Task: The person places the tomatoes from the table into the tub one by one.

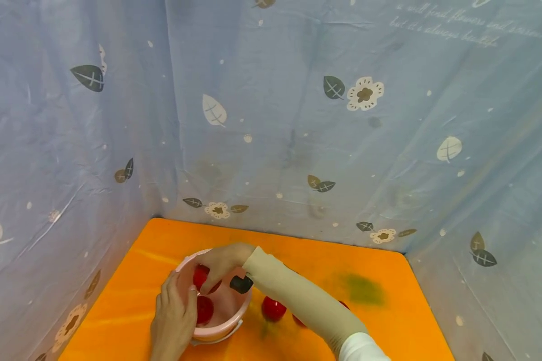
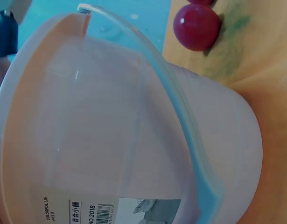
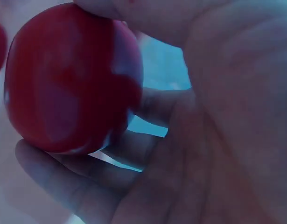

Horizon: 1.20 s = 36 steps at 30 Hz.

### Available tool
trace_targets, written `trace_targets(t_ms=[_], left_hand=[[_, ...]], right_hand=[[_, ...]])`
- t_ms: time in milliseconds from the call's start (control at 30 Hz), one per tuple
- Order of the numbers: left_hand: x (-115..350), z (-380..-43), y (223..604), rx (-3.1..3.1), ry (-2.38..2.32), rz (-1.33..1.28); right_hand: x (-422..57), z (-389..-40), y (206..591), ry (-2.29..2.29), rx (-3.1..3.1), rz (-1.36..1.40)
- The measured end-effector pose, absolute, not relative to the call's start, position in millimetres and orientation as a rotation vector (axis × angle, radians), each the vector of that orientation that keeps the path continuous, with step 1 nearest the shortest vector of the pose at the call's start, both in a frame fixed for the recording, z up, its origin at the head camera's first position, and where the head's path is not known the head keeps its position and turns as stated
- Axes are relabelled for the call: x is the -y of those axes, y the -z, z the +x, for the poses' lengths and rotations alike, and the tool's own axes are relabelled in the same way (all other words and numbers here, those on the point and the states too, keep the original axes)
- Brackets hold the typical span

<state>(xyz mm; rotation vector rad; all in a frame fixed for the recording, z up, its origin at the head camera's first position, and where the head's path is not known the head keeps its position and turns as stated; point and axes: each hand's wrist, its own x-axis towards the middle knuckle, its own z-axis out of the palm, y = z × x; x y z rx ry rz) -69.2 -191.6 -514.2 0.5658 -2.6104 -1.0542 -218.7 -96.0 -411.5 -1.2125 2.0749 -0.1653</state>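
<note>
A pink bucket (image 1: 217, 331) with a pale handle (image 2: 180, 107) stands on the orange table. My left hand (image 1: 173, 316) grips its left rim, with the thumb at the inner side and the fingers along the outside. Inside the bucket opening, my right hand (image 1: 223, 258) holds a shiny red apple (image 3: 73, 79) between thumb and fingers. Below it, a second red apple (image 1: 205, 311) lies in the bucket, partly behind my left thumb. In the left wrist view, the bucket's labelled outer wall (image 2: 101, 116) fills most of the picture.
On the orange table (image 1: 379, 331), a red apple (image 1: 273, 309) sits right of the bucket. More red shows beside my right forearm (image 1: 298, 296), which partly hides it. A patterned blue-grey curtain (image 1: 289, 150) encloses the table's back and sides.
</note>
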Motion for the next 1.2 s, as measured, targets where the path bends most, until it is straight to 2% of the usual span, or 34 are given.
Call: trace_targets(t_ms=[333,633,900,1200], left_hand=[[191,-68,517,2.592,1.062,0.564],[191,-67,518,2.572,1.049,0.566],[189,-67,518,2.602,1.043,0.584],[190,-67,519,2.572,1.011,0.597]], right_hand=[[113,-217,460,-0.047,-2.051,-1.068],[117,-214,487,-0.380,-1.994,-0.866],[118,-209,498,-0.434,-1.930,-0.768],[116,-211,504,-0.410,-1.883,-0.838]])
